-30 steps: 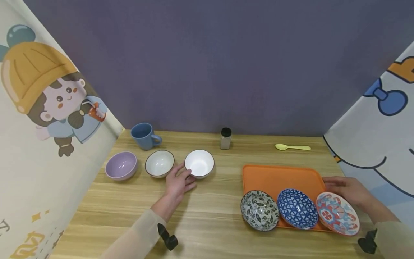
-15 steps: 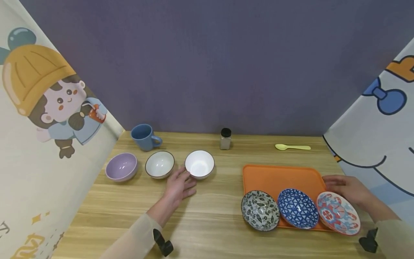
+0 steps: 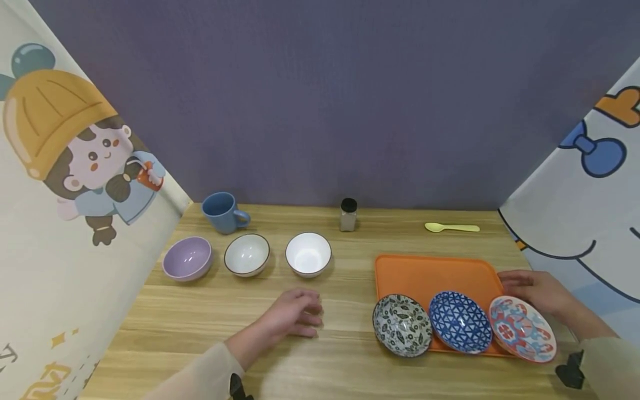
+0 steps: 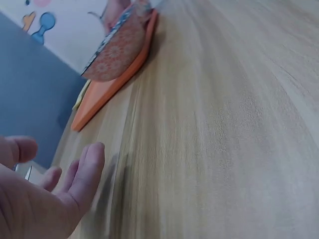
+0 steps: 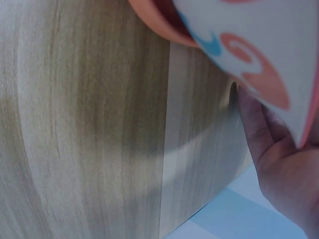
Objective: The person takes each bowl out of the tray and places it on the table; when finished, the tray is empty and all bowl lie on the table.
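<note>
My left hand (image 3: 294,313) is above the wooden table, in front of the white bowl (image 3: 308,254), with its fingers loosely bent and nothing in them. In the left wrist view its fingers (image 4: 85,172) are spread over the tabletop. My right hand (image 3: 537,291) lies along the right edge of the orange tray (image 3: 425,275), partly behind a red-and-blue patterned bowl (image 3: 522,329). In the right wrist view its fingers (image 5: 254,119) stretch out under that bowl's side. A blue triangle-patterned bowl (image 3: 460,322) and a black leaf-patterned bowl (image 3: 402,325) overlap the tray's front.
On the left stand a purple bowl (image 3: 188,259), a pale dark-rimmed bowl (image 3: 247,255) and a blue mug (image 3: 223,213). A black-lidded jar (image 3: 348,214) and a yellow spoon (image 3: 452,228) are at the back, before the dark wall (image 3: 320,111).
My left hand has drawn away from the white bowl, moving toward me and to the right. The right hand and the bowls have stayed in place.
</note>
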The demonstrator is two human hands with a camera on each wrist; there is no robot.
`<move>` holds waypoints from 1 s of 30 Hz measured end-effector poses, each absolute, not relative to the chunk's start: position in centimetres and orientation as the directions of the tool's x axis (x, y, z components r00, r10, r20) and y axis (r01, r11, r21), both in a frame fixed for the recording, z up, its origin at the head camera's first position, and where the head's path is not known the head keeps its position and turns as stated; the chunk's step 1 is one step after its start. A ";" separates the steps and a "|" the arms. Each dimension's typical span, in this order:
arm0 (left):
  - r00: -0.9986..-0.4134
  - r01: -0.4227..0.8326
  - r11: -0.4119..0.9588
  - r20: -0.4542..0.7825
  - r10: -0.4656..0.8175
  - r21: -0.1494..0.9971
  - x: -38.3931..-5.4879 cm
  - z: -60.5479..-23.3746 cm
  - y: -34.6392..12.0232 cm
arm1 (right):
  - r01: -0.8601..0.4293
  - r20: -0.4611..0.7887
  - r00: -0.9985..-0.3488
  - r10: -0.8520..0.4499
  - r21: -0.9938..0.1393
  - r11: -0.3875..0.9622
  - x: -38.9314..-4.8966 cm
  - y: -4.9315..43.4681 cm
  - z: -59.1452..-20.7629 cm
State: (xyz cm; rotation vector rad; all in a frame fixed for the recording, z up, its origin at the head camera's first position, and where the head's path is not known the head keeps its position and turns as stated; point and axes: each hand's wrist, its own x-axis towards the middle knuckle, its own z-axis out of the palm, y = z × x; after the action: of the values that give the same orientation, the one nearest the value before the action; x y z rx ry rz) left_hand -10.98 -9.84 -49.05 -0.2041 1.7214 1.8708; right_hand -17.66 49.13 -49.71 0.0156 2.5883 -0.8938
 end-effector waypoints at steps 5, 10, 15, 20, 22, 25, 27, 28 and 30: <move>-0.829 -0.437 0.054 -0.425 0.365 0.898 -11.5 -48.7 -8.6 | 0.143 -0.380 -0.919 -0.107 -0.574 0.806 -17.6 49.3 -49.8; -0.828 -0.382 0.084 -0.381 0.411 0.920 -12.2 -48.0 -7.1 | 0.132 -0.368 -0.923 -0.108 -0.567 0.813 -17.6 49.3 -49.8; -0.815 -0.361 0.094 -0.363 0.451 0.928 -12.6 -47.6 -5.3 | 0.129 -0.358 -0.928 -0.104 -0.569 0.812 -17.5 49.0 -49.8; -0.802 -0.353 0.111 -0.362 0.476 0.929 -13.0 -47.7 -3.6 | 0.126 -0.359 -0.928 -0.094 -0.544 0.829 -17.9 48.8 -49.6; -0.797 -0.345 0.118 -0.357 0.487 0.931 -13.1 -47.9 -3.1 | 0.124 -0.357 -0.930 -0.091 -0.536 0.835 -18.0 48.7 -49.6; -0.788 -0.331 0.124 -0.347 0.509 0.935 -13.2 -48.2 -2.4 | 0.134 -0.362 -0.928 -0.086 -0.539 0.831 -18.0 48.7 -49.7; -0.785 -0.323 0.125 -0.340 0.518 0.938 -13.0 -48.3 -1.9 | 0.143 -0.368 -0.926 -0.081 -0.543 0.827 -17.9 48.7 -49.7; -0.785 -0.317 0.128 -0.336 0.521 0.940 -12.9 -48.3 -1.7 | 0.148 -0.372 -0.925 -0.079 -0.545 0.825 -17.8 48.7 -49.6; -0.785 -0.311 0.133 -0.334 0.523 0.941 -12.8 -48.5 -1.2 | 0.149 -0.375 -0.924 -0.079 -0.540 0.828 -17.7 48.8 -49.6</move>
State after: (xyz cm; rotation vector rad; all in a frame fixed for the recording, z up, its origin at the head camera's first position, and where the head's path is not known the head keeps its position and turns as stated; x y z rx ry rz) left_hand -12.76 -1.24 -48.48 0.2036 1.7931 1.7194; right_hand -17.66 48.78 -49.57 0.0529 2.6243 -0.8199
